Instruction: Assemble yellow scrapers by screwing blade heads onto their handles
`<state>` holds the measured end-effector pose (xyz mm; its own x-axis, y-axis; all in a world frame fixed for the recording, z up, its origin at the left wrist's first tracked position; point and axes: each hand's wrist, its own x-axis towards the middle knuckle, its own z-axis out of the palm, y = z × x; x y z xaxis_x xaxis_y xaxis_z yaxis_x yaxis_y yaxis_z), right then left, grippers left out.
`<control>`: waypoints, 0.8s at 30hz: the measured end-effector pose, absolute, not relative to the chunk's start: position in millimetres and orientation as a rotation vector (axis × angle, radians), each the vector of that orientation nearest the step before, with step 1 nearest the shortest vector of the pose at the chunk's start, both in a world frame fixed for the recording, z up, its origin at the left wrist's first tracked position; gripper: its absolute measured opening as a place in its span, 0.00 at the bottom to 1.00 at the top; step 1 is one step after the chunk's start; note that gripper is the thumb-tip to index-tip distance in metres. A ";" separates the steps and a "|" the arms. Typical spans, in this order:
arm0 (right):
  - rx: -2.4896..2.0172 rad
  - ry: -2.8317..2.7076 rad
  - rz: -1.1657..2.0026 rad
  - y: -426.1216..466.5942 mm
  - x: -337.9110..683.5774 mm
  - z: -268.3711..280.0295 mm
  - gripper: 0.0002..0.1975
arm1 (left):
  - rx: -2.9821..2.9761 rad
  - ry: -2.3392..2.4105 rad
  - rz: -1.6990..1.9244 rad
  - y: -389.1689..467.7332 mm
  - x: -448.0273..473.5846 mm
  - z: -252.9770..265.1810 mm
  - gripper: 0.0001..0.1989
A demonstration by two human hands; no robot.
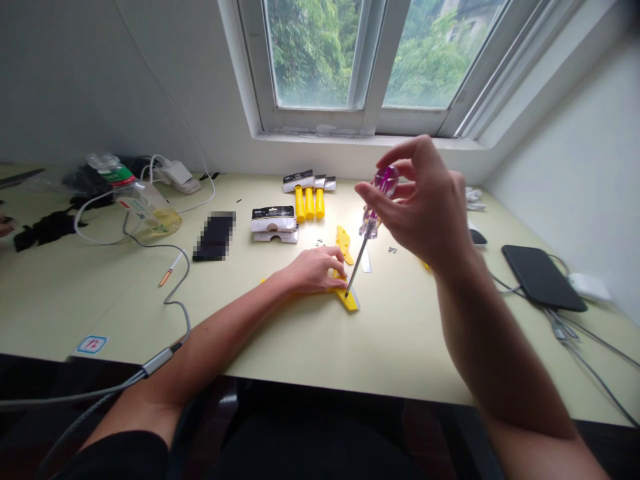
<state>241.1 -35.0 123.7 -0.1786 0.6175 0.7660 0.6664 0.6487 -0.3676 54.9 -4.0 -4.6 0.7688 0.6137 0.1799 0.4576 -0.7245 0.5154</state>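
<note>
My right hand (pixel 423 200) grips the clear and purple handle of a screwdriver (pixel 357 267). The shaft slants down to the left, and its tip meets a yellow plastic scraper head (pixel 349 301) lying on the table. My left hand (pixel 320 270) pinches that scraper head and holds it against the tabletop; the fingers cover part of it. A grey blade edge shows along its right side. Just beyond lies another yellow plastic piece (pixel 343 243), with a loose flat blade (pixel 367 260) to its right. Small screws (pixel 393 250) rest farther right, and more lie behind my left hand.
Yellow handles (pixel 310 203) with card tags and white-and-black boxes (pixel 274 223) stand at the back. A dark phone-like slab (pixel 215 237), a cable (pixel 175 303) and a tilted bottle (pixel 150 210) are at left. A black power bank-like device (pixel 543 277) with cords lies right.
</note>
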 end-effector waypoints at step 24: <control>-1.117 -2.181 -0.133 -72.5 243.7 153.6 0.10 | 2.584 0.896 0.456 -2.6 52.2 -5.8 0.09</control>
<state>243.7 -72.5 153.6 -0.4054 0.6828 0.6078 0.7516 0.6274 -0.2036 52.2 -2.6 -5.8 0.7461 0.6411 0.1795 0.5225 -0.7310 0.4390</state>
